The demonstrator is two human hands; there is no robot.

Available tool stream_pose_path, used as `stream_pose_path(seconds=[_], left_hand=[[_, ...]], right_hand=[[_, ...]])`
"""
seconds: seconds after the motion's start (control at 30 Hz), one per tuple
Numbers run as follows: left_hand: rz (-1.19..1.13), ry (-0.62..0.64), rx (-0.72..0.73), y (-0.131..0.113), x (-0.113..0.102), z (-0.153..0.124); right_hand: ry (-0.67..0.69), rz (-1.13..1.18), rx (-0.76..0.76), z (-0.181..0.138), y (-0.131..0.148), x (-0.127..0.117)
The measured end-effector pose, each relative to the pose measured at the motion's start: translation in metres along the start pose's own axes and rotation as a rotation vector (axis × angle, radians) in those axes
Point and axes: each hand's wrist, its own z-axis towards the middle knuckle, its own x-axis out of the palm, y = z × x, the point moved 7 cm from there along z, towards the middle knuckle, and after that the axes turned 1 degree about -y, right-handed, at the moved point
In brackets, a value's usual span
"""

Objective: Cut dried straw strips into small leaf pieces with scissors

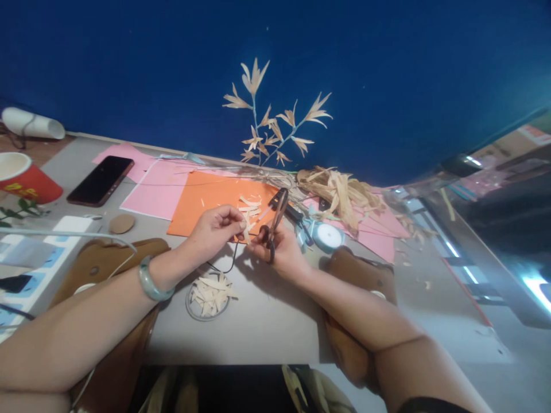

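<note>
My left hand (217, 230) is closed in a pinch on a narrow pale strip of dried husk (247, 227). In my right hand (282, 252) is a pair of dark-handled scissors (280, 207), tilted upward, with the fingers closed round it. The fingertips of both hands are close together at the strip, over the front edge of an orange sheet (202, 198). More cut strips (252, 202) lie on that sheet. Nearer me, a small clear round dish (189, 308) holds a heap of cut husk pieces (210, 293). A thin black cord hangs below my left fingers.
Dried husks (340, 195) are piled at the back right beside a ribbon spool (328, 236). A branch with husk flowers (275, 129) stands against the blue wall. Left are a phone (101, 180), red paper cup (30, 180) and white power strip (47, 264). Brown pads lie under both forearms.
</note>
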Motion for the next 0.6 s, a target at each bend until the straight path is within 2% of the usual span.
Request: stream_pose_path(seconds=[0.33, 0.6], left_hand=[[0.074, -0.047, 0.079, -0.0056, -0.0015, -0.0014], [-0.042, 0.0, -0.062, 0.0, 0.0014, -0.0016]], right_hand=[[-0.016, -0.031, -0.01, -0.0003, 0.0071, -0.0027], [-0.043, -0.031, 0.016, 0.0009, 0.0057, -0.004]])
